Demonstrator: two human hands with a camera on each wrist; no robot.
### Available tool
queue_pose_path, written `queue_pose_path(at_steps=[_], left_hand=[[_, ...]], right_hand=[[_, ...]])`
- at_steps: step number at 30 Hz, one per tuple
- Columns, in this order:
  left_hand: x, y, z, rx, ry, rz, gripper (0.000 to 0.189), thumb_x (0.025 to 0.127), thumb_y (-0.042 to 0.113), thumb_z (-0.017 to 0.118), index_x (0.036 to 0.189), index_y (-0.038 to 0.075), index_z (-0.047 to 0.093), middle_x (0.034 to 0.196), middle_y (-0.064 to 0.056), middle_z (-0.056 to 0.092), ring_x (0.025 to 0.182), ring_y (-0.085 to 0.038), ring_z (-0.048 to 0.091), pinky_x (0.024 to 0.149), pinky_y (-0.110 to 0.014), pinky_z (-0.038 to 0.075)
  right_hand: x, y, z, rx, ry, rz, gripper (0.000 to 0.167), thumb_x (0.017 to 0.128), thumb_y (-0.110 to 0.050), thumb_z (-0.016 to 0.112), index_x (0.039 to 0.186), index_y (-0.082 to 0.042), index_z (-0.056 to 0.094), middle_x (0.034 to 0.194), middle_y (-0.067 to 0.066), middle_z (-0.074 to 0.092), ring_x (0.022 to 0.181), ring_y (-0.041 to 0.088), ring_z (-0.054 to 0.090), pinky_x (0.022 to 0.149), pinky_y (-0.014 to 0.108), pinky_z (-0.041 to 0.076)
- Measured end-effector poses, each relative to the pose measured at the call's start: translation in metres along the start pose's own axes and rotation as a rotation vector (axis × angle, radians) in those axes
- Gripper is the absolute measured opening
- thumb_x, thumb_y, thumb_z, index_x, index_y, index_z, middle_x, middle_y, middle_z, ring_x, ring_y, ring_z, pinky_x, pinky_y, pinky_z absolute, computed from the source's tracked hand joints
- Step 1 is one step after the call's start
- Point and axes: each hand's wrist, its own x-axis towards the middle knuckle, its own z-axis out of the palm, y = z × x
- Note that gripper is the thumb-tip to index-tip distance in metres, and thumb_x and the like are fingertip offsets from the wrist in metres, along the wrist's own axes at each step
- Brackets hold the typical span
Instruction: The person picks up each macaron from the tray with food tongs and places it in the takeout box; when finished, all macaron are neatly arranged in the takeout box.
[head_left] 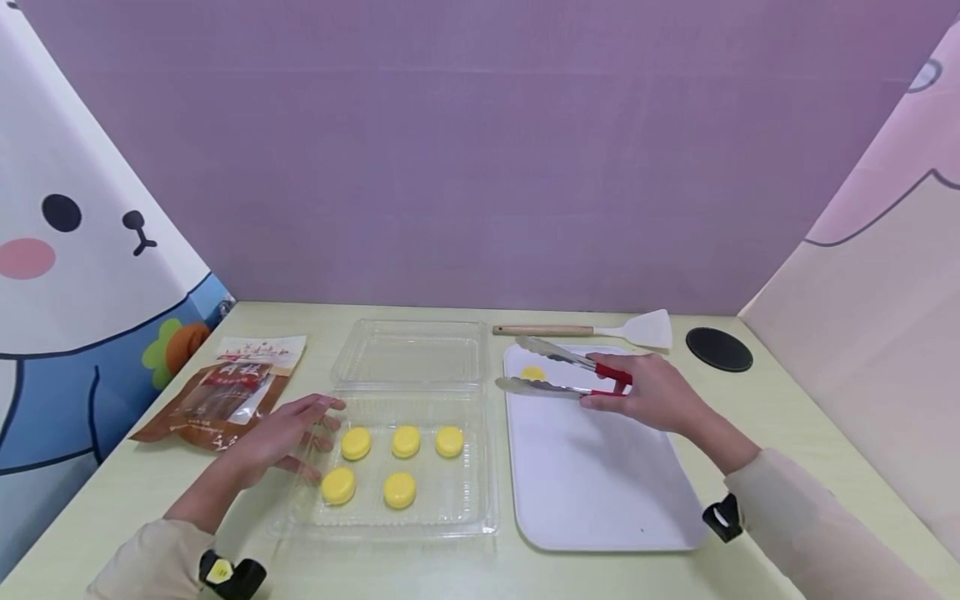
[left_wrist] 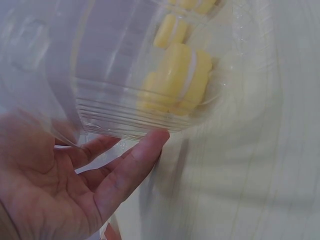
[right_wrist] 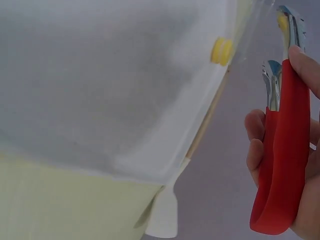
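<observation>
My right hand [head_left: 648, 392] holds red-handled metal tongs [head_left: 558, 354] over the upper part of a white tray [head_left: 592, 467]. The tongs' arms are spread apart. In the head view, a yellow macaron [head_left: 533, 373] on the tray shows between the tips; the right wrist view has this macaron [right_wrist: 221, 51] apart from them. At the left edge of a clear plastic box [head_left: 489, 467], my left hand [head_left: 281, 437] has its fingers spread and loosely bent. The left wrist view places the left thumb [left_wrist: 135, 165] against the box's side. Several yellow macarons [head_left: 406, 442] sit inside in two rows.
The box's clear lid [head_left: 412, 354] lies folded back behind it. A brown snack bag [head_left: 225, 392] lies at the left. Behind the tray is a white spatula [head_left: 648, 328] with a wooden handle. A black round disc [head_left: 718, 349] lies at the back right.
</observation>
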Motion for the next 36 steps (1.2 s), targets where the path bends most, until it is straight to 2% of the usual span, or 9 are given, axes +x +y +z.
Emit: queue_pose_path(at_steps=[9,14,19,24,27,31,36], left_hand=[[0.000,-0.001,0.000,0.009,0.003,0.000,0.059,0.112,0.042,0.031,0.149,-0.003,0.039,0.138,-0.032,0.050,0.106,-0.028,0.063,0.073,-0.044,0.062],[-0.001,-0.002,0.000,0.011,0.004,0.004,0.059,0.112,0.042,0.031,0.149,-0.003,0.039,0.138,-0.032,0.050,0.106,-0.028,0.063,0.073,-0.043,0.062],[-0.001,-0.001,0.001,0.005,0.004,0.003,0.058,0.112,0.041,0.031,0.149,-0.003,0.039,0.138,-0.032,0.051,0.105,-0.028,0.063,0.073,-0.043,0.062],[-0.001,-0.001,0.002,-0.003,0.000,0.006,0.057,0.112,0.040,0.031,0.149,-0.003,0.039,0.138,-0.031,0.051,0.104,-0.027,0.063,0.073,-0.044,0.062],[-0.001,0.000,0.002,-0.007,0.000,0.005,0.056,0.113,0.040,0.030,0.149,-0.003,0.039,0.138,-0.031,0.050,0.105,-0.027,0.063,0.073,-0.044,0.062],[-0.001,0.000,0.001,-0.013,-0.002,0.002,0.056,0.113,0.039,0.030,0.149,-0.003,0.039,0.138,-0.031,0.050,0.105,-0.027,0.063,0.073,-0.045,0.062],[-0.001,0.001,0.000,-0.008,-0.006,0.002,0.057,0.113,0.040,0.030,0.149,-0.003,0.039,0.139,-0.031,0.050,0.105,-0.028,0.063,0.074,-0.045,0.062]], right_hand=[[0.002,0.021,0.013,0.005,-0.054,0.078,0.068,0.083,-0.043,0.082,0.136,-0.004,0.064,0.073,-0.003,0.055,0.068,0.017,0.045,0.058,0.030,0.037],[0.005,0.028,0.021,0.006,-0.085,0.124,0.071,0.083,-0.047,0.081,0.138,-0.005,0.063,0.075,-0.001,0.057,0.073,0.019,0.047,0.060,0.031,0.037],[0.005,0.033,0.027,0.003,-0.099,0.135,0.068,0.083,-0.048,0.081,0.135,-0.007,0.066,0.079,-0.001,0.063,0.075,0.020,0.050,0.061,0.031,0.039],[0.003,0.035,0.030,0.012,-0.085,0.155,0.063,0.083,-0.045,0.082,0.132,-0.009,0.069,0.082,0.001,0.065,0.077,0.020,0.052,0.061,0.031,0.040],[0.002,0.036,0.030,0.011,-0.065,0.158,0.059,0.083,-0.043,0.083,0.131,-0.010,0.070,0.076,-0.001,0.062,0.074,0.020,0.050,0.060,0.031,0.038],[0.000,0.037,0.030,0.000,-0.029,0.133,0.053,0.083,-0.039,0.084,0.127,-0.011,0.073,0.066,-0.004,0.058,0.067,0.018,0.048,0.058,0.031,0.036],[-0.001,0.037,0.030,-0.002,0.005,0.097,0.048,0.082,-0.036,0.085,0.122,-0.011,0.076,0.066,-0.007,0.062,0.064,0.016,0.047,0.056,0.030,0.035]])
